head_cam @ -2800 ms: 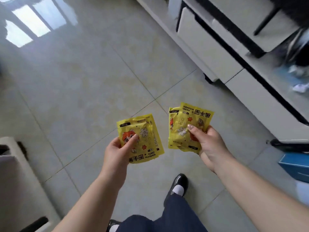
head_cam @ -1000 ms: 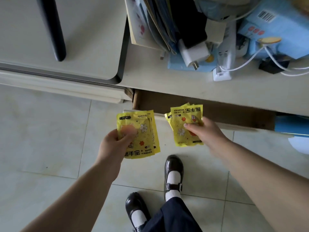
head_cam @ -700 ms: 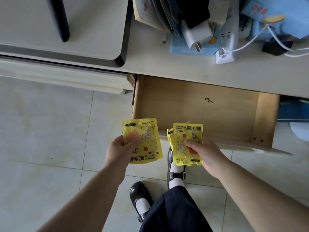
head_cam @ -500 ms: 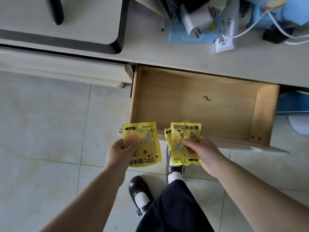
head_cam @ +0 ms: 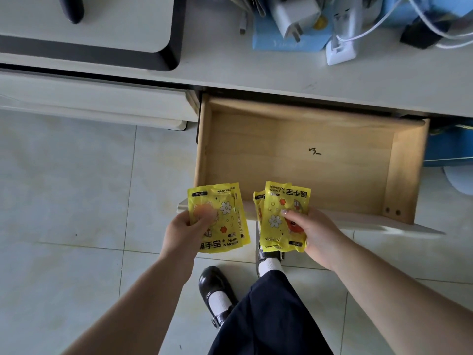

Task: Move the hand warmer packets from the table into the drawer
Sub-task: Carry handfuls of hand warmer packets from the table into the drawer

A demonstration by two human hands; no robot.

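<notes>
My left hand grips a small stack of yellow hand warmer packets, printed side up. A second yellow stack of hand warmer packets is pinched in my right hand, its lettering upside down. Both stacks hover just in front of the front panel of an open wooden drawer. The drawer is pulled out from under a pale cabinet top; its floor is bare wood with a small black pen mark.
On the cabinet top lie a white charger, a white power strip with cables, and a blue box. A dark-edged pale panel sits at left. Below are floor tiles and my black shoes.
The view swung from the open floor to the cabinet. The drawer came into sight open, and both hands with their packets came close to its front edge.
</notes>
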